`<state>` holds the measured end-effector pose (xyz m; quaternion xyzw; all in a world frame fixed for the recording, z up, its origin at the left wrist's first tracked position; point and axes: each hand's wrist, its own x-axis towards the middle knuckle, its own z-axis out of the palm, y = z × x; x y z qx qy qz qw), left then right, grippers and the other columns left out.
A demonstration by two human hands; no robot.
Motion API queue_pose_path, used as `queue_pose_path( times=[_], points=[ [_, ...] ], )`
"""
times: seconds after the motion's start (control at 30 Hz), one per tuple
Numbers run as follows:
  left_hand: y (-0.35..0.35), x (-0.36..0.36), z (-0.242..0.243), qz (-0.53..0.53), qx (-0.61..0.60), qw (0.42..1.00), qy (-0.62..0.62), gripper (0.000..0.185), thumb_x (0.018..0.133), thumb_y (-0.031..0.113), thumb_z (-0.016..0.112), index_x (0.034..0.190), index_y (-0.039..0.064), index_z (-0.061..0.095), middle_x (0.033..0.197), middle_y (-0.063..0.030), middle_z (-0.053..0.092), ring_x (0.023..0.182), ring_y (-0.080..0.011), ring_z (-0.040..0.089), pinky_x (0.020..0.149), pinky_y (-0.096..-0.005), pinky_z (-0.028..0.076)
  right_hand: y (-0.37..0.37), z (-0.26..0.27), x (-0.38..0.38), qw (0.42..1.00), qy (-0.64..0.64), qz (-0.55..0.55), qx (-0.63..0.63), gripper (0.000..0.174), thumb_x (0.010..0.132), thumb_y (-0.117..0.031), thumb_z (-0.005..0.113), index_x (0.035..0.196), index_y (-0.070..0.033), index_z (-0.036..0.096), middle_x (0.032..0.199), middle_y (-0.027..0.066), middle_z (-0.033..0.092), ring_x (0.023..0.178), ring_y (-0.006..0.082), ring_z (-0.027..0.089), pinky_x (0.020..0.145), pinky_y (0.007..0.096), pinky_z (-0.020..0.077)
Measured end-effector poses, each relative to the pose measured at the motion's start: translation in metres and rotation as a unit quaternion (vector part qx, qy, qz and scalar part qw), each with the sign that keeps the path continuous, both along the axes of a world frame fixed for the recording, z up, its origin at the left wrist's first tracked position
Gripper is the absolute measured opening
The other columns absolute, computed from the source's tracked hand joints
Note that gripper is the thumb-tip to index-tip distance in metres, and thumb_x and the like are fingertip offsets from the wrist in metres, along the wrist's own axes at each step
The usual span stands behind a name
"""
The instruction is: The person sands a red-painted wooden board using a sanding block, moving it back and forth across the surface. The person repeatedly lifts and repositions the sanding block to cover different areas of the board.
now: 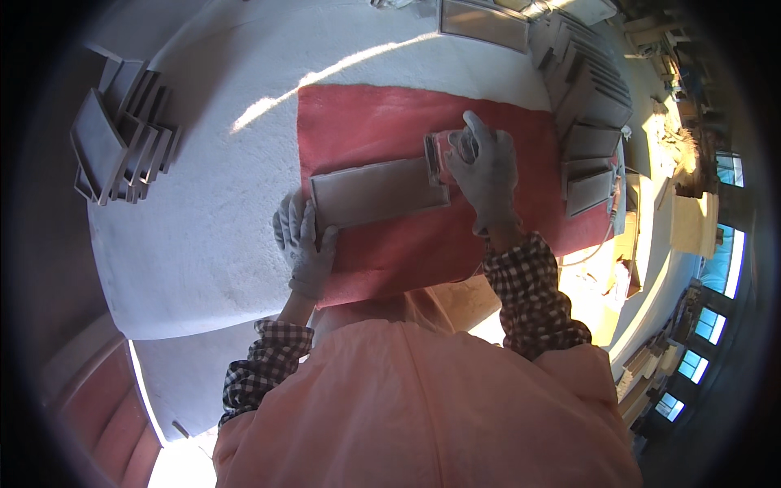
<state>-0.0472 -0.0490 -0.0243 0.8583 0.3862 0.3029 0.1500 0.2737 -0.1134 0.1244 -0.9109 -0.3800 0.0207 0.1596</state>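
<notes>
A rectangular framed panel (381, 190), grey-brown with a raised rim, lies flat on a red cloth (390, 262). At its left end my left hand (303, 244), in a grey-white work glove, holds the near corner, with the thumb by the front edge. My right hand (488, 168), gloved too, is closed around a small red sander (447, 152) at the panel's right end. The index finger points away from me over the tool. The sander's underside is hidden, so contact with the panel cannot be made out fully.
Stacked framed panels (116, 137) stand at the far left, with more panels (586, 85) leaning at the right. Another panel (484, 24) lies at the back on the white-covered table (201, 244). A hose (612, 213) hangs at the right edge.
</notes>
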Motion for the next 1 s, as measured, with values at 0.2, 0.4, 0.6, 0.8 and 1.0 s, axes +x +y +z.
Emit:
queue_pose_path(
  times=[0.2,0.4,0.6,0.8,1.0],
  points=[
    [-0.003,0.002,0.002,0.005,-0.009,1.0,0.002,0.063,0.098,0.042,0.068,0.147,0.003,0.058,0.163,-0.0207,0.047,0.153,-0.0436,0.038,0.126,-0.0617,0.025,0.062,0.009,-0.061,0.995,0.024,0.097,-0.015,0.069,0.085,-0.034,0.081,0.15,-0.028,0.058,0.136,0.0162,0.057,0.124,0.0378,0.06,0.105,0.0513,0.0527],
    [0.0,-0.012,0.002,-0.026,-0.06,0.997,0.038,0.062,0.095,0.03,0.067,0.15,0.004,0.058,0.168,-0.0209,0.04,0.156,-0.0451,0.033,0.128,-0.0597,0.023,0.106,0.009,-0.149,0.975,0.064,0.209,-0.032,0.071,0.083,-0.033,0.082,0.15,-0.028,0.058,0.135,0.0172,0.056,0.123,0.0432,0.058,0.101,0.0525,0.0555],
    [0.03,-0.073,-0.008,0.065,-0.012,0.997,-0.048,0.059,0.092,0.017,0.063,0.15,0.006,0.058,0.161,-0.0207,0.049,0.151,-0.0463,0.041,0.126,-0.0586,0.027,0.067,0.001,-0.206,0.957,0.083,0.277,0.011,0.073,0.078,-0.023,0.085,0.147,-0.027,0.06,0.131,0.0123,0.056,0.116,0.0394,0.06,0.093,0.0515,0.0589],
    [0.043,-0.076,0.004,0.022,-0.057,0.998,-0.016,0.069,0.09,0.019,0.069,0.156,0.008,0.052,0.163,-0.0237,0.045,0.153,-0.0492,0.037,0.127,-0.0589,0.027,0.008,0.001,-0.207,0.952,0.094,0.289,0.031,0.064,0.079,-0.014,0.082,0.14,-0.026,0.067,0.128,0.01,0.059,0.113,0.0389,0.061,0.087,0.0514,0.0612],
    [0.053,-0.018,0.022,-0.145,-0.101,0.982,0.068,0.113,0.066,0.041,0.091,0.163,0.011,0.04,0.165,-0.024,0.04,0.158,-0.0456,0.028,0.13,-0.0587,0.021,-0.036,-0.003,-0.154,0.974,0.067,0.214,0.032,0.063,0.083,-0.024,0.081,0.142,-0.032,0.062,0.137,0.0141,0.053,0.116,0.0444,0.06,0.084,0.0541,0.0615]
  ],
)
